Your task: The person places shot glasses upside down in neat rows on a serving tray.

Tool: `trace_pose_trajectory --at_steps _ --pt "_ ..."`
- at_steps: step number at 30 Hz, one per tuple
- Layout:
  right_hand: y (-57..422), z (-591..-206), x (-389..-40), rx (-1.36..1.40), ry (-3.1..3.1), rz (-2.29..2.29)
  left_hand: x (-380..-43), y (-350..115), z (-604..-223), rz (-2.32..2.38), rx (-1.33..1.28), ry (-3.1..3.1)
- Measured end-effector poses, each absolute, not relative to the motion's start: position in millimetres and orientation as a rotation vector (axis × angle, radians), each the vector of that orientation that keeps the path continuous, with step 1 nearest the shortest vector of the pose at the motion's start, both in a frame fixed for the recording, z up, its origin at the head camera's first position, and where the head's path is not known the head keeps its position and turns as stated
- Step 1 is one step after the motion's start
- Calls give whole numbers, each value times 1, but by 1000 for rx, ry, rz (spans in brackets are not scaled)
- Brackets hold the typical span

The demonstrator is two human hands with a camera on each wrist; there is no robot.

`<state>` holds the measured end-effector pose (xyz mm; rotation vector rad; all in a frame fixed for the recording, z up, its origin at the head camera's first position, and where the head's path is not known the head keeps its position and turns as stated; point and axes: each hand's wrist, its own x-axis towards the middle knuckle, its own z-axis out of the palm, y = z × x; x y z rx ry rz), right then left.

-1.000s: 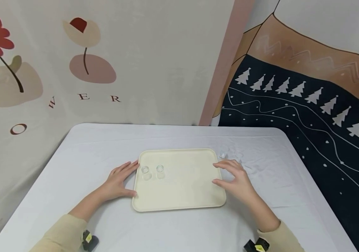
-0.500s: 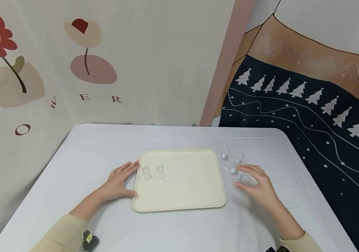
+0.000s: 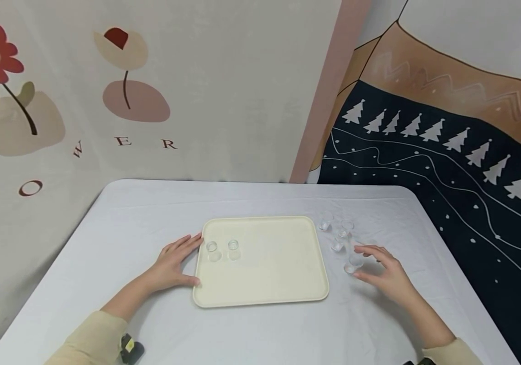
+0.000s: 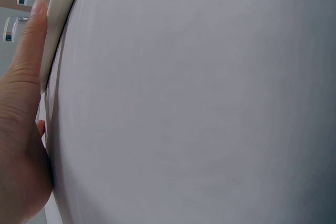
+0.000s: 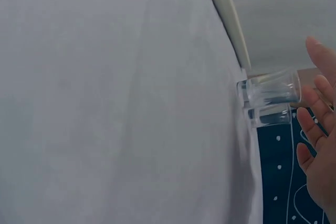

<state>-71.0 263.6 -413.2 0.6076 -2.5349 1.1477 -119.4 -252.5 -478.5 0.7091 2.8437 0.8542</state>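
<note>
My left hand (image 3: 171, 266) rests at the left edge of a cream tray (image 3: 269, 263), its thumb and spread fingers touching the rim. Two small clear glasses (image 3: 234, 250) stand on the tray near that side. To the right of the tray, my right hand (image 3: 388, 274) is at a clear glass (image 3: 351, 265), thumb and fingers parted near its rim. In the right wrist view the fingers stay spread, a little away from the flared clear cup (image 5: 273, 88).
Several more clear glasses (image 3: 337, 244) stand close together beyond the right hand, beside the tray's right edge. A white cloth (image 3: 164, 319) covers the table. Behind it hang a flower-printed curtain (image 3: 223, 91) and a dark tree-patterned cloth (image 3: 424, 157).
My right hand has moved right, from over the tray's right edge to beside the nearest loose glass. The left hand has stayed at the tray's edge.
</note>
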Motion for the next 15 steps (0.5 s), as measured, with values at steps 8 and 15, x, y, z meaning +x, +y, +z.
trace_pose_trajectory --at_steps 8,15 --pt "283 -445 -85 577 -2615 1188 -120 -252 -479 847 719 2847" --pt "294 -468 -94 496 -2694 1208 -120 -253 -480 853 734 2848"
